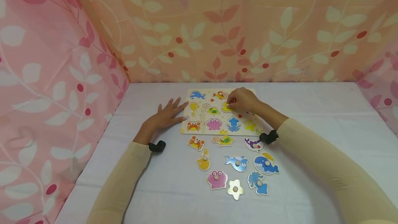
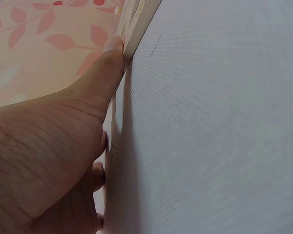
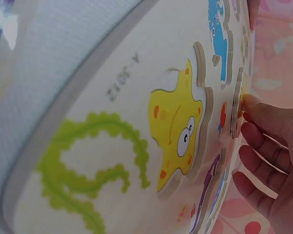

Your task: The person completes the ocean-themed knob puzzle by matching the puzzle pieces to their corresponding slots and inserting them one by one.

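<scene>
A wooden sea-animal puzzle board (image 1: 209, 134) lies flat near the back of the white table. My right hand (image 1: 245, 100) pinches a yellow puzzle piece (image 1: 227, 108) over the board's upper middle; the hand covers part of it. In the right wrist view, thumb and fingertip meet at that piece's edge, while the other fingers are bent loosely. My left hand (image 1: 166, 116) lies with fingers spread at the board's left side, its thumb (image 2: 107, 68) touching the board's edge. A fish piece (image 1: 220, 95) with a knob sits in the board's top row. The starfish recess (image 3: 178, 126) holds no piece.
Several knobbed pieces lie on the table in front of the board: a crab (image 1: 196, 143), a turtle (image 1: 223, 140), a whale (image 1: 266, 165), a pink shell (image 1: 217, 180), a shiny star (image 1: 235, 189) and a blue squid (image 1: 258, 183). Patterned cloth (image 1: 199, 44) hangs behind.
</scene>
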`<state>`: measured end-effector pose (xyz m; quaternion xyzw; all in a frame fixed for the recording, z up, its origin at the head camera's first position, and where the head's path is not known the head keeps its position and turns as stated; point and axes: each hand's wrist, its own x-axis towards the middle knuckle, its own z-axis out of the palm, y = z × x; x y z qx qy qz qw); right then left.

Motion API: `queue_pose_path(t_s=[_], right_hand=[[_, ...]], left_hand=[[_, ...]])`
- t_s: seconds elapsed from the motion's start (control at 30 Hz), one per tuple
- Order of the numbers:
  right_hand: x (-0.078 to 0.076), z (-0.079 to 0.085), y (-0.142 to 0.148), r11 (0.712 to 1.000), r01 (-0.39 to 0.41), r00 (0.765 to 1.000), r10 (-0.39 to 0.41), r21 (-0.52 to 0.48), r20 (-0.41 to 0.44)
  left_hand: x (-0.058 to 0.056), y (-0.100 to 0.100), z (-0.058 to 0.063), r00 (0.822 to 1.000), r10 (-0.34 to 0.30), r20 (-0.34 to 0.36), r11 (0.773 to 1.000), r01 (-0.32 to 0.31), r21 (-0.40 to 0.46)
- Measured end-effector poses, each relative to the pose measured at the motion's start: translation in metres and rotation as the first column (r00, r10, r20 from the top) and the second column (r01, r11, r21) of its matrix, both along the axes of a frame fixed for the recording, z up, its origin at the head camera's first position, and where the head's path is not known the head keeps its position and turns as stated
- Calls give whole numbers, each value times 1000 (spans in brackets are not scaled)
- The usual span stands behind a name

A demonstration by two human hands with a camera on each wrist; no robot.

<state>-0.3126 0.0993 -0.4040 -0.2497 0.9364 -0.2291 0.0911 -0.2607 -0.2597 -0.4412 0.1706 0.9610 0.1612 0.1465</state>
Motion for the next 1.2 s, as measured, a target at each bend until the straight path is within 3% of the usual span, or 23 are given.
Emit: queue_pose_path(t_s=[0.77,1.2], right_hand=[[-5,-3,0,1000,-23,1000,23,7,3],[1,-4,8,999,33,999,-33,-17,-13]], left_hand=[[-3,0,0,1000,-8,9,1000,8,-15],[-5,-1,-1,1000,-20,7,1000,20,-20]])
